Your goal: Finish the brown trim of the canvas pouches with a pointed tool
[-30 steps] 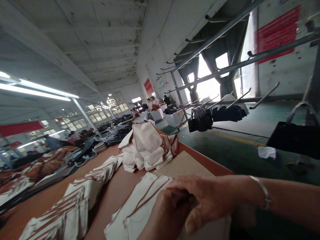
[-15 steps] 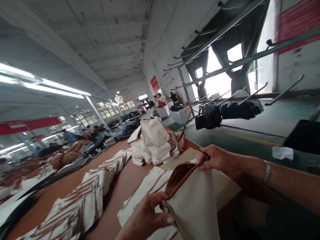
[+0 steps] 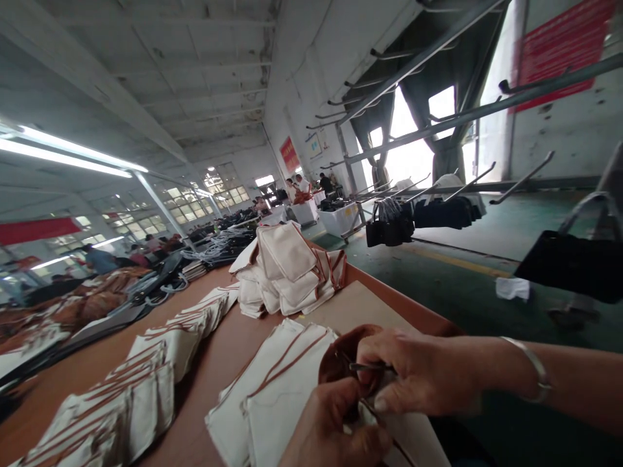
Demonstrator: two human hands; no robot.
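Note:
A white fabric pouch [image 3: 419, 440] with brown trim and brown lining is between my hands at the lower right of the head view. My left hand [image 3: 327, 425] pinches its edge near the opening. Close beside it, my right hand [image 3: 421, 370] grips a thin dark tool [image 3: 368, 368], whose exact kind does not show. The tool's tip lies against the pouch's brown inside. Part of the pouch is hidden behind my fingers. Just left of my hands, flat white pieces with brown edging [image 3: 277, 389] lie overlapped on the table.
A pile of white pouches [image 3: 287, 259] stands farther back on the brown table [image 3: 214, 363]. Along the left runs a row of overlapping white pieces [image 3: 141, 383]. A metal rack [image 3: 413, 143] with hooks and dark bags [image 3: 389, 224] stands at right. People [image 3: 302, 185] are in the distance.
My right hand has moved down and left, bringing the tool to the pouch opening beside my left hand. The pouch sits lower, and the view has shifted slightly right.

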